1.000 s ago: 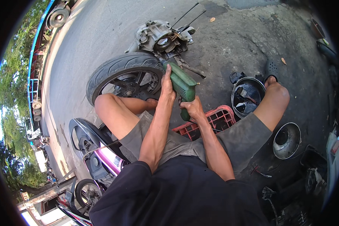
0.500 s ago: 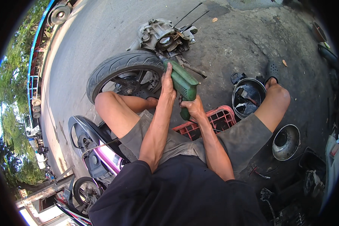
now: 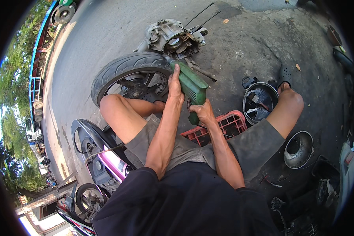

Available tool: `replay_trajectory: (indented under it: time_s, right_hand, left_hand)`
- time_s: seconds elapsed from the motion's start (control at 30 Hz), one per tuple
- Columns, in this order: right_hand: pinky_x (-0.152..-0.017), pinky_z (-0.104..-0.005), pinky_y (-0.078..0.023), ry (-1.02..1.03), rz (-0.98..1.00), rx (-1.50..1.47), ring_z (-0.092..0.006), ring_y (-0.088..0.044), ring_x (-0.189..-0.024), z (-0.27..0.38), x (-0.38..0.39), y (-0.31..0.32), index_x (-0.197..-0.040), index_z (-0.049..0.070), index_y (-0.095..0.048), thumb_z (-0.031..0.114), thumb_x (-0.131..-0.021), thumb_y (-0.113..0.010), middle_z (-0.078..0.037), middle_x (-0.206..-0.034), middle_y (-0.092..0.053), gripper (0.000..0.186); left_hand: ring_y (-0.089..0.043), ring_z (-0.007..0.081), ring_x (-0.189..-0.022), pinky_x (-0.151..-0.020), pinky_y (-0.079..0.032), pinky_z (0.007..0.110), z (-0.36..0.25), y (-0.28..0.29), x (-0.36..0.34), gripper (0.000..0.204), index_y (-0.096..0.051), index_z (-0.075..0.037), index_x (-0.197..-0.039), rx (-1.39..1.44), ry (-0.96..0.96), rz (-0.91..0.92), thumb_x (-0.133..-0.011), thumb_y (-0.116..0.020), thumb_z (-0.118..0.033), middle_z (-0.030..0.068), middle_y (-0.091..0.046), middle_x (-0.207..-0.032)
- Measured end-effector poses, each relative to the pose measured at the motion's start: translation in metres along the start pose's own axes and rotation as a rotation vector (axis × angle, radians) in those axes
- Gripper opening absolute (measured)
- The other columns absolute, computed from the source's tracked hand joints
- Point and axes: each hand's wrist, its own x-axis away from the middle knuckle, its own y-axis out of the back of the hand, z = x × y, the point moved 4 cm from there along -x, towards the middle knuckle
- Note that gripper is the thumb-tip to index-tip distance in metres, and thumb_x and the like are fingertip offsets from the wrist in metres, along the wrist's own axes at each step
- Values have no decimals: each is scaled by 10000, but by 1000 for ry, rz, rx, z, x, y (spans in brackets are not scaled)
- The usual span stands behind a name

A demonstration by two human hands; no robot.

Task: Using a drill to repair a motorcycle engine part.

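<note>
A scuffed green plastic power drill (image 3: pixel 190 84) sits just above mid-frame, its tip near an irregular, grey cast-metal engine casing (image 3: pixel 161 36) at top centre; whether they touch, I can't quite tell from here. The left hand (image 3: pixel 176 89) wraps its front, forearm extended; the right hand (image 3: pixel 201 112) curls round its rear grip. A grooved black rubber tyre (image 3: pixel 122 65) lies upper left of centre.

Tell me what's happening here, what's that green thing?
A person holds a green power drill with both bare hands: the left hand is around its body, and the right hand grips its handle. The drill points away, toward the edge of a black-tyred wheel and a grey engine part. Whether its tip touches either one is hard to tell.
</note>
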Motion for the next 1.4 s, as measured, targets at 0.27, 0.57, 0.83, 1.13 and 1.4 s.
replay_trajectory:
  time_s: [0.27, 0.57, 0.83, 1.13, 1.4]
  right_hand:
    - [-610, -310, -482, 19, 14, -58, -139, -597, -638, 4, 2, -1, -789, -20, -647, 21, -625, -644, -63, -699, -641, 169]
    - [-576, -313, -464, -68, -41, 4, -136, -585, -623, -3, 8, 10, -795, -32, -653, 47, -609, -672, -61, -682, -634, 203]
    - [-602, -307, -467, -49, -6, 8, -136, -582, -640, -8, 4, 8, -790, -12, -651, 16, -630, -648, -50, -692, -629, 163]
    - [-596, -302, -462, -36, -1, -69, -123, -573, -638, 7, 13, 5, -766, -1, -632, 11, -634, -644, -30, -694, -620, 133]
    - [-603, -296, -464, 14, 23, -27, -125, -575, -653, 4, 13, 8, -783, -2, -636, 2, -640, -639, -26, -712, -624, 143]
  left_hand:
    - [-650, 272, -927, -827, -549, 403, -2, -2, 5, 657, -459, 32, -1200, -5, -21, -4, -851, -700, -469, 171, -613, -1046]
    - [-642, 251, -925, -828, -548, 401, 10, -4, 9, 637, -485, 22, -1180, 19, 34, 9, -853, -695, -483, 139, -611, -1025]
    - [-625, 254, -976, -863, -533, 410, 11, 3, 1, 712, -443, 21, -1229, 17, 15, -14, -831, -707, -507, 145, -586, -1087]
    - [-613, 268, -1021, -891, -522, 409, 9, 0, 10, 769, -401, 23, -1275, -1, 4, 4, -817, -727, -500, 161, -570, -1136]
    - [-607, 253, -1016, -884, -521, 394, 2, -11, 21, 687, -442, -3, -1255, 3, -28, 10, -846, -695, -493, 143, -570, -1119]
